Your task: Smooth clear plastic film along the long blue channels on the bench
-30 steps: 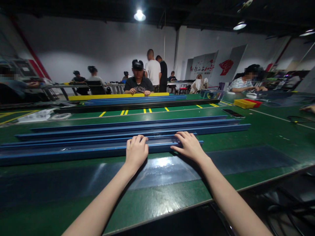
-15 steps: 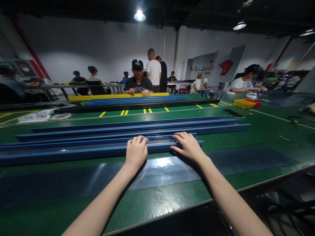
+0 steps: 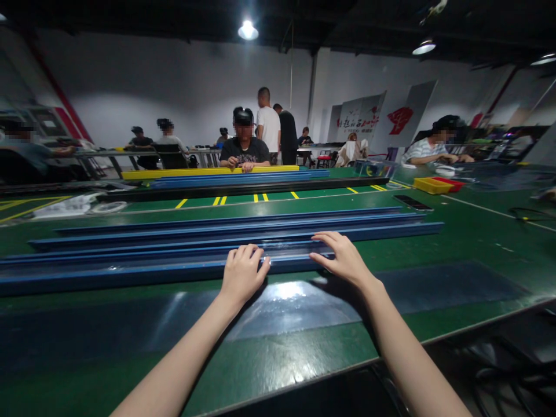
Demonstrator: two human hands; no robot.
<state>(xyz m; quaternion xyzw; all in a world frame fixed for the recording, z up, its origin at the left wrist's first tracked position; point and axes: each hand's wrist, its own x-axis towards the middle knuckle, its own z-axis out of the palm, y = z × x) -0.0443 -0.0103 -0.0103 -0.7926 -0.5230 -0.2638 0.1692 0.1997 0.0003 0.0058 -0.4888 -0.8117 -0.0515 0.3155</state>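
Note:
A long blue channel-shaped strip [image 3: 169, 268] lies across the table close in front of me, with a clear glossy surface along its inside. Over its near part rests my left hand [image 3: 243, 269], back up, fingers a little apart and thumb pointing right. Near the strip's right end is my right hand [image 3: 341, 255], its thumb and fingers spread; whether it touches the strip I cannot tell. Between me and the strip, a clear plastic sheet [image 3: 299, 313] lies flat and reflects the lamp.
More blue strips [image 3: 391, 231] lie just beyond. Farther off are a black strip [image 3: 260, 188], a yellow strip [image 3: 195, 172], a phone [image 3: 412, 202] and a yellow tray [image 3: 432, 185]. A person [image 3: 244, 147] sits opposite. The green table's [image 3: 278, 362] front edge runs below my arms.
My right hand has shifted slightly right and its fingers have lifted and spread from the strip. My left thumb has moved out to the right; the strip looks unmoved.

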